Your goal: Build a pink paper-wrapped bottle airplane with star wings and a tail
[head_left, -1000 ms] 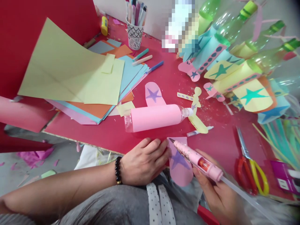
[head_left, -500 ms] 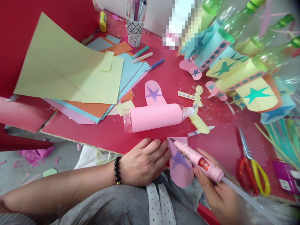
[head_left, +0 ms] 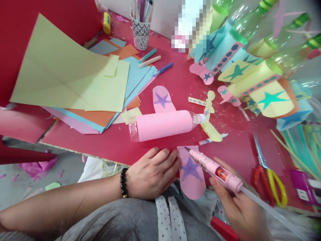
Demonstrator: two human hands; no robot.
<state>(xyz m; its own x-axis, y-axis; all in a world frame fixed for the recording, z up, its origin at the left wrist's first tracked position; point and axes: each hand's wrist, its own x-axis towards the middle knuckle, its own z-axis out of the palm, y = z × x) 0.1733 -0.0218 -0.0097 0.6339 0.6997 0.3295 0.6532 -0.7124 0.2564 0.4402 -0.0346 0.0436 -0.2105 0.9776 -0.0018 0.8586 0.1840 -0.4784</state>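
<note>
My left hand (head_left: 154, 172), with a black bead bracelet at the wrist, has its fingers closed at the left edge of a pink paper wing (head_left: 192, 189) bearing a purple star. Pink and pen-like, a hot glue gun (head_left: 213, 167) is gripped in my right hand (head_left: 232, 204). A clear glue stick trails from its back end, and its dark tip rests at the wing's straight top edge. Just beyond lies a plastic bottle (head_left: 163, 125) wrapped in pink paper, on its side with its white cap to the right. A matching pink wing (head_left: 162, 99) projects from its far side.
Colored paper sheets (head_left: 75, 83) are stacked at left. Behind them stand a cup (head_left: 140, 35) of markers and a glue stick (head_left: 106, 23). Decorated green bottles (head_left: 263, 77) crowd the right. Scissors (head_left: 265, 174), yellow cutouts (head_left: 209, 115) and loose markers (head_left: 163, 69) lie on the red table.
The glue gun's tip has moved a little right along the wing's top edge, away from the corner. My left hand keeps its place on the wing. The whole view has shifted slightly.
</note>
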